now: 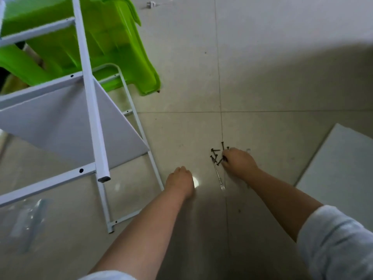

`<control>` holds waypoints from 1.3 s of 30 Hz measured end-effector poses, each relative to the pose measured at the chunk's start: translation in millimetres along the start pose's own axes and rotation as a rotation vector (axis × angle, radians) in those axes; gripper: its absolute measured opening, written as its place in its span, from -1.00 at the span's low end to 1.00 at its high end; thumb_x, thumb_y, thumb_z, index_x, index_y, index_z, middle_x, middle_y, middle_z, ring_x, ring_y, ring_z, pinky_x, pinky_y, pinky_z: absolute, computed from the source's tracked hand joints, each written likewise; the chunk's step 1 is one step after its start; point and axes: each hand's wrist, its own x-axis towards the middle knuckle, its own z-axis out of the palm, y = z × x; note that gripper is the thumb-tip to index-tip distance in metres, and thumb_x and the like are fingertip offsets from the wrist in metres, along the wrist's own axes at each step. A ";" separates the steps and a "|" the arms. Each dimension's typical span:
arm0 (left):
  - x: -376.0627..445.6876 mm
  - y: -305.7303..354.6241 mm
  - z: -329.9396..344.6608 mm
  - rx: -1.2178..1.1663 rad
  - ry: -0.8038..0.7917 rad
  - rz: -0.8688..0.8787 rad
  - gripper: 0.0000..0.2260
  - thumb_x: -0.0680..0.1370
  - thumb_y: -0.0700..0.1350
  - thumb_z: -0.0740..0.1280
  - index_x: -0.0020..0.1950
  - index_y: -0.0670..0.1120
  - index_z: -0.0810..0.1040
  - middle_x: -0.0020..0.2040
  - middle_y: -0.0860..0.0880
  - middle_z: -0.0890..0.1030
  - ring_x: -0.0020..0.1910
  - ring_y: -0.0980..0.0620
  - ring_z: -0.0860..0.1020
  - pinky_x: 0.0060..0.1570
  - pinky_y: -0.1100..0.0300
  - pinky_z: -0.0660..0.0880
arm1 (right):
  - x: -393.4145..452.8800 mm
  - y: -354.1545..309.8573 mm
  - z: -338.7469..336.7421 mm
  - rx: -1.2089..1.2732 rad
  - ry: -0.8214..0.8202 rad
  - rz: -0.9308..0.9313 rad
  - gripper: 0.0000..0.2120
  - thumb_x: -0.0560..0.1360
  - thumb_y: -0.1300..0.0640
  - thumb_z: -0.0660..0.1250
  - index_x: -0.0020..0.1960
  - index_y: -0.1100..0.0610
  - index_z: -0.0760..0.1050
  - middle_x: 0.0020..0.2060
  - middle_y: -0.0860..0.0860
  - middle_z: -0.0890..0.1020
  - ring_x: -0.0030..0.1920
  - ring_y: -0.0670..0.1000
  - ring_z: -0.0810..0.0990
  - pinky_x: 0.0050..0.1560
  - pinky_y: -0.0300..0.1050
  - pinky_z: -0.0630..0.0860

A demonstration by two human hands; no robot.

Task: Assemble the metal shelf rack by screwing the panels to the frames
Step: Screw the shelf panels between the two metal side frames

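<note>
From the head view, the right hand (238, 160) reaches the small heap of dark metal screws (217, 154) on the glossy tiled floor (262, 77), fingers curled onto it; whether one is pinched, I cannot tell. The left hand (180, 181) hangs loosely curled, empty. The white metal shelf rack (92, 110) stands far left.

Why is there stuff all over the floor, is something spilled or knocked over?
Black screws lie loose in a small heap on the floor tiles, where the right hand picks at them. The green plastic stool lies tipped under the white frame.
</note>
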 end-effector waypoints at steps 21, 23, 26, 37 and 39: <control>-3.5 10.6 -21.0 -0.017 -0.029 -0.008 -0.61 0.56 -0.19 0.15 0.40 -0.18 0.31 0.42 -0.16 0.21 0.40 -0.12 0.23 0.31 0.01 0.30 | -1.3 6.7 -41.7 0.159 0.068 0.115 -0.78 0.46 0.27 0.22 0.06 0.20 0.57 0.02 0.16 0.61 0.03 0.13 0.56 -0.05 -0.16 0.45; -8.7 17.8 -44.5 -0.062 0.085 -0.018 -0.65 0.57 -0.17 0.14 0.36 -0.18 0.35 0.36 -0.16 0.28 0.36 -0.12 0.27 0.26 0.03 0.32 | -6.4 7.4 -58.5 0.225 0.121 0.162 -0.74 0.47 0.26 0.24 0.12 0.19 0.56 0.07 0.15 0.61 0.09 0.12 0.56 0.06 -0.13 0.47; -22.3 30.6 -87.3 -0.075 0.259 -0.012 -0.68 0.57 -0.17 0.15 0.32 -0.17 0.40 0.29 -0.14 0.37 0.29 -0.13 0.36 0.16 0.05 0.36 | -12.6 -2.8 -86.7 0.313 0.232 0.146 -0.72 0.50 0.28 0.21 0.17 0.21 0.55 0.12 0.13 0.61 0.13 0.10 0.55 0.11 -0.16 0.44; -93.6 -48.5 -228.8 -0.054 0.795 -0.065 -0.70 0.55 -0.19 0.18 0.28 -0.13 0.45 0.23 -0.16 0.46 0.23 -0.18 0.45 0.09 0.03 0.43 | -24.9 -97.5 -186.3 0.968 0.422 0.062 -0.78 0.51 0.37 0.16 -0.01 0.27 0.57 -0.31 0.10 0.56 -0.34 0.03 0.55 -0.09 -0.10 0.59; -106.5 -85.8 -232.0 -0.050 0.804 -0.102 -0.68 0.53 -0.22 0.18 0.28 -0.15 0.46 0.22 -0.17 0.46 0.21 -0.20 0.45 0.09 0.00 0.44 | -27.6 -129.3 -194.7 0.879 0.393 0.013 -0.69 0.51 0.36 0.06 -0.19 0.15 0.53 -0.43 0.03 0.45 -0.45 -0.02 0.44 -0.40 -0.25 0.44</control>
